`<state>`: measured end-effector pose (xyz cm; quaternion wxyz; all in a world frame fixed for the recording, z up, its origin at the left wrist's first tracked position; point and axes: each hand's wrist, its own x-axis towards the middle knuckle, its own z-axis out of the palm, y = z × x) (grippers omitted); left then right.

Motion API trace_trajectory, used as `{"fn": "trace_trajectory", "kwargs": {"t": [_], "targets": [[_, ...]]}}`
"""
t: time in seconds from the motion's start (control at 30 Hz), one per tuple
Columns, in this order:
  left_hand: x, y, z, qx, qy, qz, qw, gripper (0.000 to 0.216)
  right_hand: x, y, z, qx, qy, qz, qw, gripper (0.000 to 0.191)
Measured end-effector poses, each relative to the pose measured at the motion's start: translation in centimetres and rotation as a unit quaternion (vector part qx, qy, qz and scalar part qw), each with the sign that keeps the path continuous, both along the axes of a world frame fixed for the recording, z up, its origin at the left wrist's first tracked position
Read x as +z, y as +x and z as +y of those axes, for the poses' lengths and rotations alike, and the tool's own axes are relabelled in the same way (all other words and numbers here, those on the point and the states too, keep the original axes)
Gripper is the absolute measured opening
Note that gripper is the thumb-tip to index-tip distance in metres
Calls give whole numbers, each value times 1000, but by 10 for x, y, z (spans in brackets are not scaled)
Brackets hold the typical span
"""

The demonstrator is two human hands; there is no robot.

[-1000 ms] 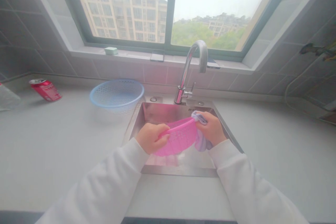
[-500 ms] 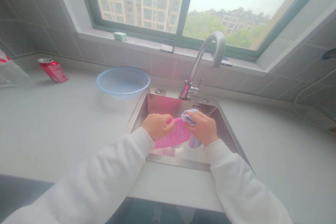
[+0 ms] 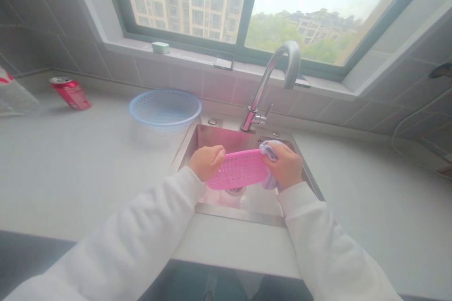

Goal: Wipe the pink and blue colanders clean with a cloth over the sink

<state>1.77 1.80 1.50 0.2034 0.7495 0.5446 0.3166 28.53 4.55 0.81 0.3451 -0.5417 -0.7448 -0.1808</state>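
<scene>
Gripping a pink perforated plastic basket [image 3: 237, 169] between both hands, the person holds it tilted above a stainless steel sink [image 3: 240, 211]. The left hand [image 3: 206, 163] sits at one end, its fingers curled closed around the basket's rim. The right hand [image 3: 284, 166] closes on the other end, its fingers folded over a lilac cloth [image 3: 269, 153] that presses against the rim and hangs down behind the basket. The cloth covers only that right-hand end, while the long middle of the basket lies bare of it. The plastic looks clean and bright pink, with its rows of small holes open, though glare and the distance make any wetness or leftover grime hard to judge. Beneath it, the sink drain [image 3: 235, 191] shows. A chrome gooseneck faucet [image 3: 263, 87] rises behind the sink, a blue plastic basket [image 3: 165, 122] stands on the counter [image 3: 81, 174] to the left, and a red drink can [image 3: 69, 94] lies on its side farther along
</scene>
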Motion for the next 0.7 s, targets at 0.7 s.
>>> {"fn": "trace_trajectory", "kwargs": {"t": [0.7], "targets": [[-1, -18, 5, -39, 8, -169, 985, 54, -3, 18, 8, 4, 2, 102, 995, 38]]}}
